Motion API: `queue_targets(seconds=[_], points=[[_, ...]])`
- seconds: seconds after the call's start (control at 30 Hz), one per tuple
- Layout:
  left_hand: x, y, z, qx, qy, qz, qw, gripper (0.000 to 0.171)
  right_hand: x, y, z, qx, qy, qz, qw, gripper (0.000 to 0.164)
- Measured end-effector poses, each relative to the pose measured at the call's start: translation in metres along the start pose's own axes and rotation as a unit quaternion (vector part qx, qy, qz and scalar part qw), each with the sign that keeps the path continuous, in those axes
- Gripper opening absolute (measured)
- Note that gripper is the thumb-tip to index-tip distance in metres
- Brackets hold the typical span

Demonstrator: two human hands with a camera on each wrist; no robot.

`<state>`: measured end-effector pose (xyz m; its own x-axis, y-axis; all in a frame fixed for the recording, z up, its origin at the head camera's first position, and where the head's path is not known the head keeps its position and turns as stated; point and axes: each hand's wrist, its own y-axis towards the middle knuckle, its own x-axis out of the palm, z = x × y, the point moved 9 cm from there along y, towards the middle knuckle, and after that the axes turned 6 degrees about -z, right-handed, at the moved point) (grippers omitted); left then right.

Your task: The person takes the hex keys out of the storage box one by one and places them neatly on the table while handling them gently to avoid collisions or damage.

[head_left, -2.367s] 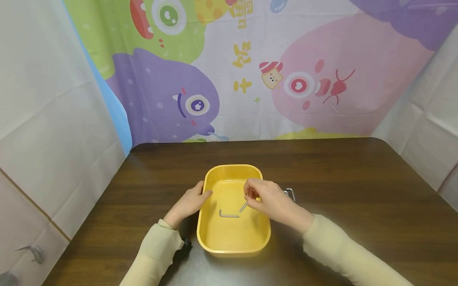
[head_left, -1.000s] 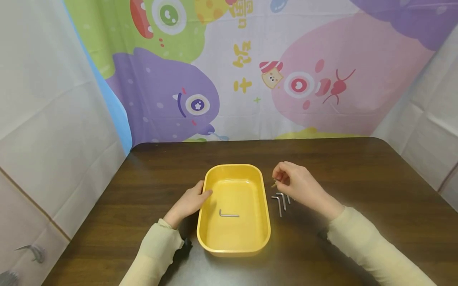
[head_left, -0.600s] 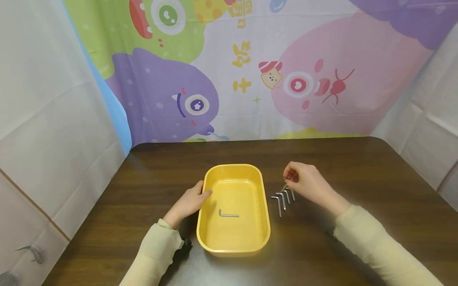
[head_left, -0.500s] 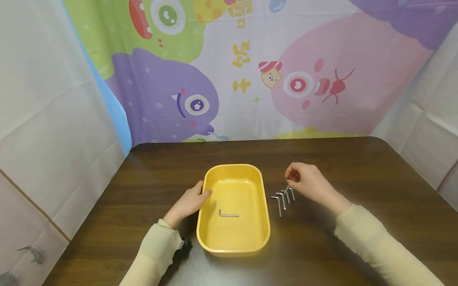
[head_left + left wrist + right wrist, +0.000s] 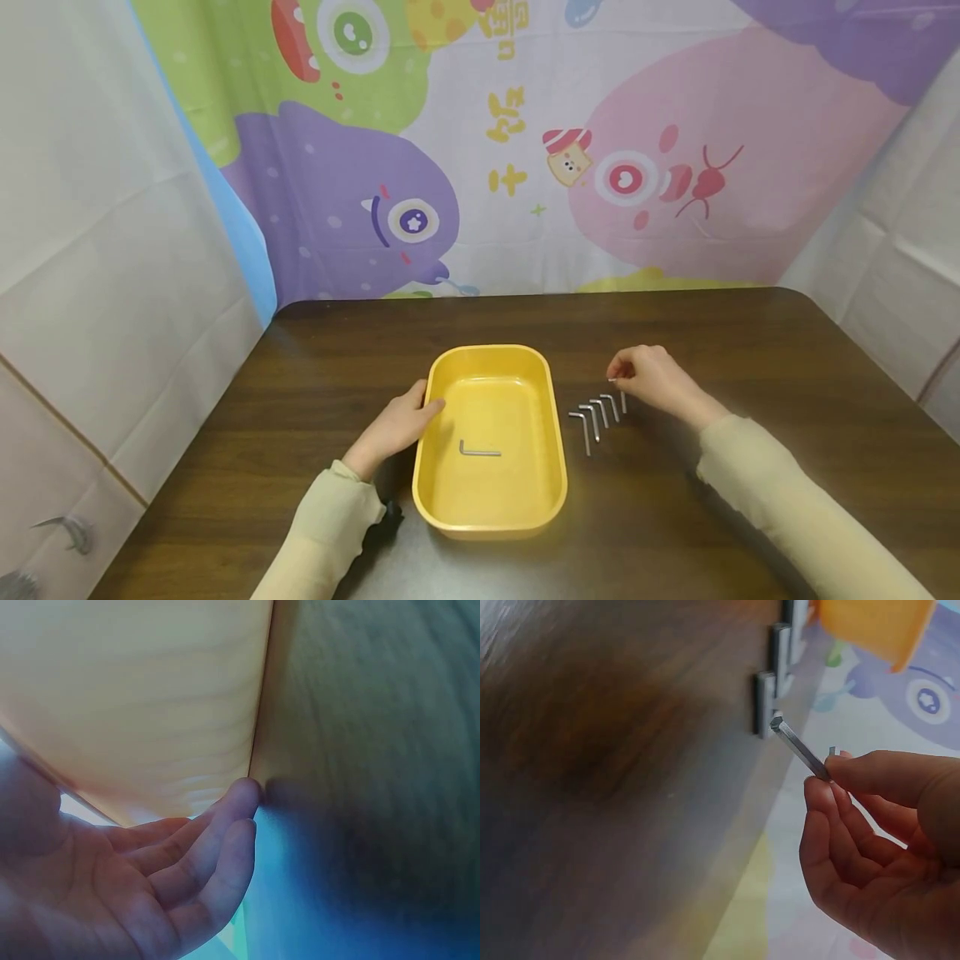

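Thumb over the rim and fingers along the outside, my left hand [image 5: 395,423] holds the left wall of a yellow tray [image 5: 491,500]. One hex key [image 5: 480,453] lies in the tray, its short leg to the left. Right of the tray, my right hand [image 5: 654,379] pinches another hex key [image 5: 802,752] between thumb and fingers. In the head view the long leg of that key points down towards me, at the far right end of a slanting row. Several hex keys [image 5: 586,433] make up this row on the table, side by side with their long legs roughly parallel.
The dark wooden table [image 5: 750,358] ends at a curtain [image 5: 517,242] with cartoon monsters. White cloth [image 5: 112,208] hangs at the left side. A small black object [image 5: 390,512] shows under the left sleeve.
My right hand has lifted a hex key out of the tray and carried it right, to the far end of the row. The left hand and the tray have stayed put.
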<state>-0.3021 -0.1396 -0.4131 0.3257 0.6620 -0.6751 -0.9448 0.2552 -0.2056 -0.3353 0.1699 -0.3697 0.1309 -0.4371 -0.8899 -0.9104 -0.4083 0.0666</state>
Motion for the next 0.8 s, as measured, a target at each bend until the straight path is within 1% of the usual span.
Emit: queue_targets(seconds=[0.17, 0.3, 0.5, 0.8], points=[[0.001, 0.000, -0.001, -0.003, 0.001, 0.000, 1.0000, 0.044, 0.011, 0.008, 0.010, 0.001, -0.015, -0.024, 1.000, 0.007], [0.001, 0.000, -0.001, -0.003, -0.004, 0.000, 1.0000, 0.044, 0.017, 0.013, 0.014, 0.002, -0.018, -0.028, 0.999, 0.008], [0.001, 0.000, -0.001, -0.004, -0.004, 0.002, 1.0000, 0.044, 0.022, 0.016, 0.022, 0.036, -0.019, -0.036, 0.998, 0.008], [0.000, 0.000, -0.001, -0.005, -0.007, 0.003, 1.0000, 0.044, 0.023, 0.015, 0.026, 0.075, -0.036, -0.036, 0.996, 0.006]])
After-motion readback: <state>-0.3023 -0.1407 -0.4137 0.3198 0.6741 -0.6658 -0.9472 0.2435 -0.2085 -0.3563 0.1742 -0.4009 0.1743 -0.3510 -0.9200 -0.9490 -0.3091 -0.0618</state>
